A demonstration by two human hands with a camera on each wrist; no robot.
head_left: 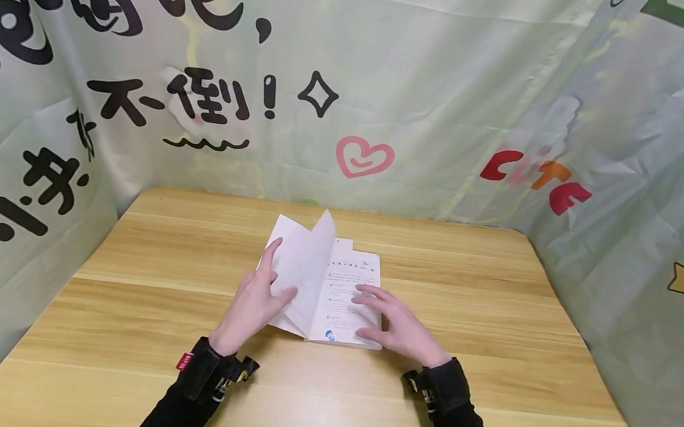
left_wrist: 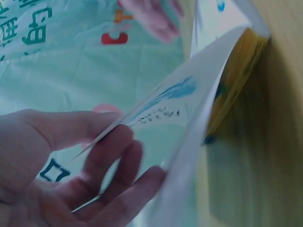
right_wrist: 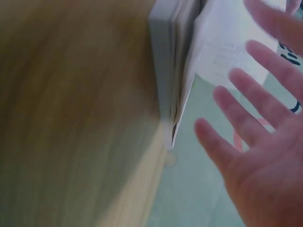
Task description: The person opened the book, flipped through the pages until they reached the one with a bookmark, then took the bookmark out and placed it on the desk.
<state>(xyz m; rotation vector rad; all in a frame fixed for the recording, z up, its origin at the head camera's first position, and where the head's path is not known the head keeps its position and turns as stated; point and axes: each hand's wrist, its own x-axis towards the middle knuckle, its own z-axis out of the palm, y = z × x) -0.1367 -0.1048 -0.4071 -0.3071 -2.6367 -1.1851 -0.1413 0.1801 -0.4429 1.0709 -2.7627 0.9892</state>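
An open book [head_left: 350,299] lies on the table, its right-hand page printed with text and a small blue picture. My left hand [head_left: 259,303] pinches a raised leaf [left_wrist: 165,101] on the book's left side. In the left wrist view, thumb and fingers lie on opposite faces of that leaf, which bears blue brush-like print. Another leaf [head_left: 318,258] stands up near the spine. Over the right-hand page is my right hand [head_left: 399,321], with fingers spread and holding nothing. The right wrist view shows those fingers apart from the book's edge [right_wrist: 165,66].
The wooden table [head_left: 167,281] extends around the book on all sides. Behind and beside it hangs a pale green printed cloth [head_left: 443,95] with lettering and a pink heart. A small tab of paper [head_left: 343,243] sticks out above the book's top edge.
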